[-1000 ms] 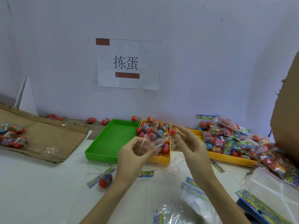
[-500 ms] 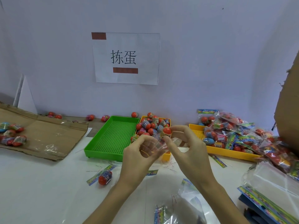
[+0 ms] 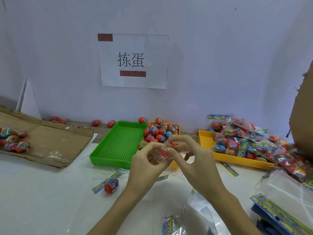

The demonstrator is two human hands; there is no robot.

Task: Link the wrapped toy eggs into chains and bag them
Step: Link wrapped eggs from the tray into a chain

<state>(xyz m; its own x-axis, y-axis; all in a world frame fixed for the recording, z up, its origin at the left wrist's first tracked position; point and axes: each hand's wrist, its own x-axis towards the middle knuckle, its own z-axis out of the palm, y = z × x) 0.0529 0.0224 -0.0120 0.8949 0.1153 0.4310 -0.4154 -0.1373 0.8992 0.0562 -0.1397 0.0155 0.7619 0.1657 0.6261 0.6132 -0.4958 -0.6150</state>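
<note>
The left hand and the right hand met above the table, their fingertips pinching one wrapped toy egg between them, red end downward, with crinkled clear wrap bunched just under it in the left hand's curled fingers. Directly beyond the fingers lay the yellow tray heaped with loose eggs, the green tray just to their left, and a second yellow tray of filled bags off to their right. One stray egg sat on the table, below and left of the left wrist. The likeliest trouble seemed to be slippage: the film looked slick and the pinch was shallow, so a twist could pop the egg out toward the heap, where it would be lost among the others. Pulling hard on the thin wrap could probably also tear it, leaving nothing to link with.
</note>
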